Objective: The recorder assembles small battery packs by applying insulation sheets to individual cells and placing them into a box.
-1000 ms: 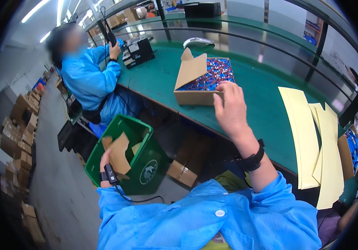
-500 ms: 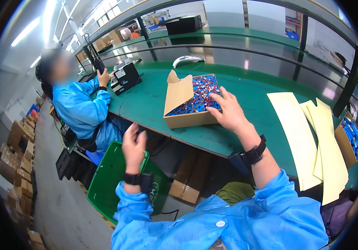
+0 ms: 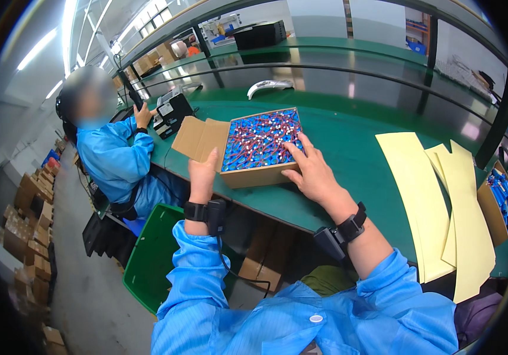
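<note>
An open cardboard box (image 3: 260,178) sits on the green workbench, filled with blue battery packs (image 3: 260,142) that have red and dark wires with small white connectors. Its flap (image 3: 198,137) is folded out to the left. At the front left corner, my left hand (image 3: 202,177) holds the base of the flap with the thumb up; its other fingers are mostly hidden. Over the front right corner, my right hand (image 3: 316,176) grips the box, thumb against the outer wall and fingers reaching over the rim onto the packs.
Yellow card sheets (image 3: 417,201) lie at the right, beside another box of blue packs (image 3: 502,198). A green bin (image 3: 153,254) stands below the bench at left. A co-worker (image 3: 115,154) handles a black device (image 3: 174,115). A curved silvery piece (image 3: 269,87) lies farther back.
The flap has swung from over the packs out to the left. Both hands have come onto the box, which has shifted slightly left and toward me.
</note>
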{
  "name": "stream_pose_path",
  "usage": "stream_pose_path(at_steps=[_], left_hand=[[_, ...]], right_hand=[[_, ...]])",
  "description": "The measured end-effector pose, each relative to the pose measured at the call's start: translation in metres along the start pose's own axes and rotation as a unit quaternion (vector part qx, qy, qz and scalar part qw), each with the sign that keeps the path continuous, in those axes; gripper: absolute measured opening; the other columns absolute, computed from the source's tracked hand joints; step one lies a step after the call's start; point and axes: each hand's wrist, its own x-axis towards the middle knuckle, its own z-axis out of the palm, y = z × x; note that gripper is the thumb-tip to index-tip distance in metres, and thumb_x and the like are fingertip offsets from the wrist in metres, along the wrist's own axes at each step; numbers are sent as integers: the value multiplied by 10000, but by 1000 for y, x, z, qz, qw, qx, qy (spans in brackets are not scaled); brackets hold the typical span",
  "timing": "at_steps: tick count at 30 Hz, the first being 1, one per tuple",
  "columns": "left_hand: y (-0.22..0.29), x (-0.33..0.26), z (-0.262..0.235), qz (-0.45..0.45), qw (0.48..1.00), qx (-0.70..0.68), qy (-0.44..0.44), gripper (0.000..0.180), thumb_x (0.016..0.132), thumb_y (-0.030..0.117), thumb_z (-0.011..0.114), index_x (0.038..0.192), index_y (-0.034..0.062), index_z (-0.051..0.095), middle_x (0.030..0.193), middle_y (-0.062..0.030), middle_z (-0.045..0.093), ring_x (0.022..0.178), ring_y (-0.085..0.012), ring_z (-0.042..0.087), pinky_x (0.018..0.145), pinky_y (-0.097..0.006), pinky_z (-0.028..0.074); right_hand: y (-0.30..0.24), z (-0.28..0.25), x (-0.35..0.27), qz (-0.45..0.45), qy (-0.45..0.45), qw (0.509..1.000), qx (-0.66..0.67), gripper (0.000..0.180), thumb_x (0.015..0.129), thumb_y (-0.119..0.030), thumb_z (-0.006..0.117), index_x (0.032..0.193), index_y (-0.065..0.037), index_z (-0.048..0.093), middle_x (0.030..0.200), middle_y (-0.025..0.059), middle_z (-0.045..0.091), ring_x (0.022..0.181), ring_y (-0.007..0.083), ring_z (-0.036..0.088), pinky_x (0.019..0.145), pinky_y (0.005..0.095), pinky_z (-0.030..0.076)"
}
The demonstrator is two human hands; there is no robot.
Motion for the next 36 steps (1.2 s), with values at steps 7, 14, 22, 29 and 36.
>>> stream_pose_path(at_steps=[7,14,22,29,36], left_hand=[[-25,-9,-4,-94,995,8,33,245,833,57,616,1057,-38,587,1001,-110,640,861,-188,617,726,-308,494],[-41,-4,-18,-274,898,-305,157,284,792,-7,616,1060,-79,555,992,-133,622,814,-273,637,789,-378,513],[-29,16,-14,-67,983,154,68,284,773,42,645,1028,-72,594,980,-131,642,843,-255,625,754,-344,487],[-67,23,-27,-312,884,-324,125,364,835,19,564,1179,-55,471,1105,-145,575,977,-283,583,855,-393,473],[12,10,-21,120,744,657,33,917,639,177,779,1384,31,266,1391,-255,277,1319,-409,227,1059,-516,233]], right_hand=[[-3,-3,2,19,-12,1000,-13,571,770,-267,684,1286,-210,445,1431,142,283,1192,374,412,934,463,432],[-8,-3,-1,25,-19,999,-17,519,798,-279,661,1268,-207,454,1432,133,288,1174,340,443,910,444,451],[-9,-3,-2,30,-16,997,-62,507,799,-285,653,1258,-212,451,1419,123,314,1101,326,495,852,431,485],[-14,-4,-1,54,-31,995,-79,479,813,-277,633,1250,-217,445,1427,95,307,1075,313,511,846,426,487],[-3,1,-3,24,5,999,-41,507,789,-257,664,1245,-194,449,1416,136,311,1049,343,514,838,446,492]])
